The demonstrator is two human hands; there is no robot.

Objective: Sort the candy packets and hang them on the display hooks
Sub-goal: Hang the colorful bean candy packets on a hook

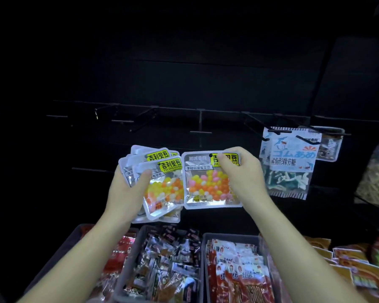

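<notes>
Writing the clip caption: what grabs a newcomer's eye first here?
Against the dark wall, bright jelly-bean candy at centre: the left hand grips a fanned stack of packets, the right hand pinches a single packet by its top. Next, the blue shark gummy packets hanging at right.

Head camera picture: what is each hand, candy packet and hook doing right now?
stack of bean candy packets: fanned out, held in the left hand, not hung.
single bean packet: upright, top pinched by the right hand, not hung.
shark gummy packets: hanging on hooks at the right.
middle hooks: bare.
grey bins: full of snack packets.
</notes>
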